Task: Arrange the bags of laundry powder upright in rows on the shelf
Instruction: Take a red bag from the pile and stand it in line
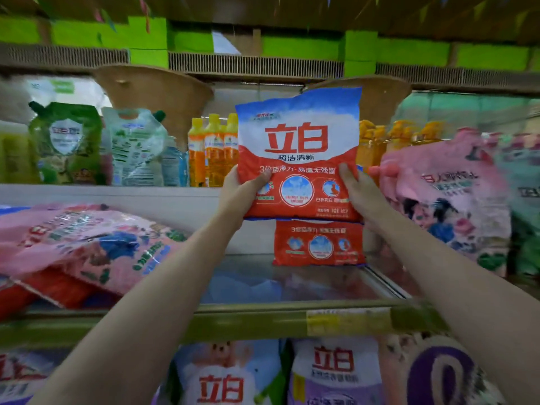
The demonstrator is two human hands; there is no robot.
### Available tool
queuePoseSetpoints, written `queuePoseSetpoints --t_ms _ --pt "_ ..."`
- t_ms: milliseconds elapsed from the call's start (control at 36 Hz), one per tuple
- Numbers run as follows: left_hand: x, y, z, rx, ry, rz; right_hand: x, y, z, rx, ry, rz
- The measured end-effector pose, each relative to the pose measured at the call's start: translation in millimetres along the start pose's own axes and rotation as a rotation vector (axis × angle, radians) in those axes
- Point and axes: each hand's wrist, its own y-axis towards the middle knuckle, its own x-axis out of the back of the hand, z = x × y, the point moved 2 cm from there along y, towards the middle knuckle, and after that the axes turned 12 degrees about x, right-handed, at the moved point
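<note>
Gripped at both lower edges by left hand (242, 190) and right hand (358, 190), red bag (298, 153) kept upright; poised above standing bag (318, 244), seemingly for rowing on shelf (263, 311).

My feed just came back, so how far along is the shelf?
Done: one red bag stands upright at the back of the shelf. In hand: the left hand and right hand grip a second red bag upright above it. Left: the pink bags heaped flat on the left await standing.
</note>
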Motion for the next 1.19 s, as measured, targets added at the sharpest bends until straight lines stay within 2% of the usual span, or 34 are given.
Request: queuePoseSetpoints --t_ms 139,222,333,444,611,806,944,1111,1194 --pt "-27.1 -3.7 29.4 0.022 -0.006 -0.083 27.7 -6.1 -15.7 -0.135 -0.005 0.305" --pt "-41.3 -3.2 43.8 0.048 0.017 -0.08 43.4 -13.5 -28.1 -0.198 0.032 0.378" --pt "-58.3 0.2 59.5 0.068 0.114 -0.07 56.7 -19.2 -53.7 -0.194 0.098 0.276" --pt "-65.4 -2.2 84.4 0.093 0.25 -0.103 65.1 -24.3 -86.2 -0.215 0.106 0.257" --pt "-66.6 -9.6 108.0 0.118 0.33 -0.128 66.6 -36.6 -113.7 -0.201 0.065 0.199" --pt "-64.2 -15.9 113.1 0.114 0.394 -0.112 65.1 -45.4 -121.5 -0.187 0.052 0.269" --pt "-59.3 -21.7 115.6 0.153 0.349 0.023 66.2 -46.4 -122.9 -0.163 -0.021 0.262" --pt "-56.3 -17.2 125.1 0.206 0.55 0.007 71.7 -45.5 -124.7 -0.084 -0.35 0.255" --pt "-57.2 -17.3 124.4 0.225 0.672 -0.03 70.9 -43.8 -130.9 -0.115 -0.495 0.23"
